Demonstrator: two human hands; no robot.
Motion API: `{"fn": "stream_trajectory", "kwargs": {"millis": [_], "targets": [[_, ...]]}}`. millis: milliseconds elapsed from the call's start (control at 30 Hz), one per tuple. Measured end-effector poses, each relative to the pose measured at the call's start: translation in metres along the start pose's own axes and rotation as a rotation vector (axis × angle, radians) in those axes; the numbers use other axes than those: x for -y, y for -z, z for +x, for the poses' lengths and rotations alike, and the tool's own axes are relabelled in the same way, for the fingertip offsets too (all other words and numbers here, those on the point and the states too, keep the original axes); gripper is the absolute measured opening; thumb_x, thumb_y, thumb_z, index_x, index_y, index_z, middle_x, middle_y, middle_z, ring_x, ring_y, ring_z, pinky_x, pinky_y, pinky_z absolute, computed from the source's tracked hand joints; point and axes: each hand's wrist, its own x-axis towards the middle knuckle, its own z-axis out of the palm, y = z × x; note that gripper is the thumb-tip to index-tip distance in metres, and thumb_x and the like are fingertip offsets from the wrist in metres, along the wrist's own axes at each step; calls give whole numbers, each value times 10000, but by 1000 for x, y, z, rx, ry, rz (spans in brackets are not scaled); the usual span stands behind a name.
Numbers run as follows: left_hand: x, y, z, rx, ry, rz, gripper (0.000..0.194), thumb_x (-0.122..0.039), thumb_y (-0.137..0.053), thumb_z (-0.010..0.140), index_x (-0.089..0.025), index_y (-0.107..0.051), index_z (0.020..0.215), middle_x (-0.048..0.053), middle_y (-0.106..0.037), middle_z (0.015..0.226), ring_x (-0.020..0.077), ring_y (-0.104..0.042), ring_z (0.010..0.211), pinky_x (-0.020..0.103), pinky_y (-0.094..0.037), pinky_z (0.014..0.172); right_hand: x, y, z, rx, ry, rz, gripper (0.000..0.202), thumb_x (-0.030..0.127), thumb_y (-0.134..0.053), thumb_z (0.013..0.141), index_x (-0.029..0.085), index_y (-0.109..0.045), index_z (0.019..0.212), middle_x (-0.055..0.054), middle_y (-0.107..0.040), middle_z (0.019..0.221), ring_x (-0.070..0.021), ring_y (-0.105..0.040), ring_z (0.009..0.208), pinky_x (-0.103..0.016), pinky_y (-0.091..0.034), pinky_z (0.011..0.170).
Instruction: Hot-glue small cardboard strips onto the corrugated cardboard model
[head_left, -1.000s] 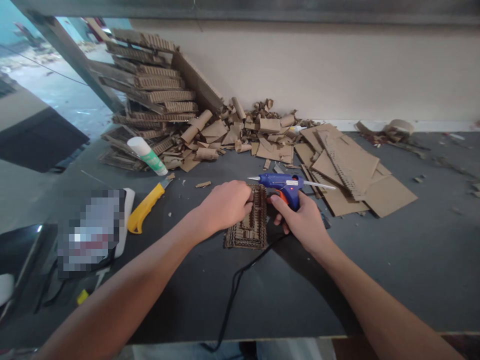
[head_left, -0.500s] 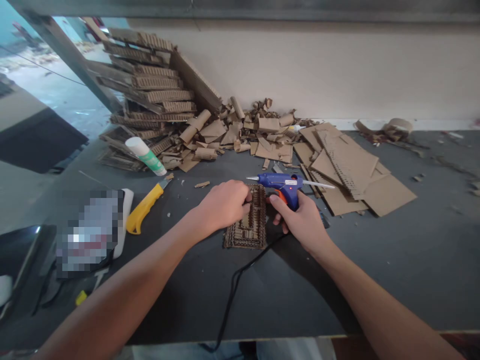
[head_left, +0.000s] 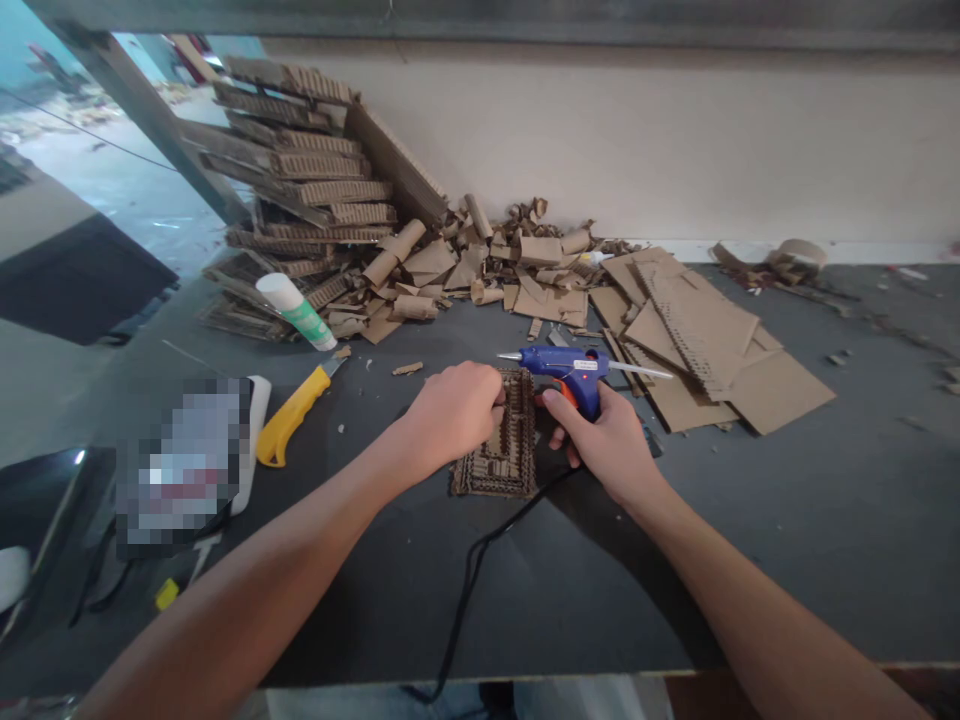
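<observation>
A blue hot glue gun (head_left: 566, 368) with an orange trigger is in my right hand (head_left: 611, 440). Its metal nozzle points left, and a clear glue stick sticks out at the back. My left hand (head_left: 457, 415) is closed, its curled fingertips down on a small rectangular corrugated cardboard piece (head_left: 496, 478) lying on the dark table. Strips set on edge form nested rows on that piece. The hand covers its upper left side, and the exact grip of the fingertips is hidden. The gun's nozzle is above the piece's far end.
A black cord (head_left: 469, 560) runs from the gun to the front edge. At left lie a yellow utility knife (head_left: 292, 415) and a white-green tube (head_left: 296, 310). Behind stand stacked corrugated panels (head_left: 322, 165) and cardboard scraps (head_left: 480, 255); flat cardboard sheets (head_left: 780, 385) lie right.
</observation>
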Motion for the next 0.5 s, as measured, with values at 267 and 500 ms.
{"fn": "stream_trajectory", "kwargs": {"millis": [267,500], "targets": [[4,-1,1,10,-23,-43,138,-221,-588,856,-178,-712,814,65,-681,697,212,-621,663,301,-348,549,4,0,-2,-1,-12,-10,458,609,-688,809,183,-595,951,8,-636,529,-98,-486,331,-200,-380,334],[9,-1,4,-2,-78,-88,139,-209,-587,857,-167,-693,778,56,-671,707,181,-593,637,304,-359,582,3,-1,-3,-6,-10,2,446,599,-697,808,187,-586,937,12,-622,520,-107,-502,351,-206,-392,340]]}}
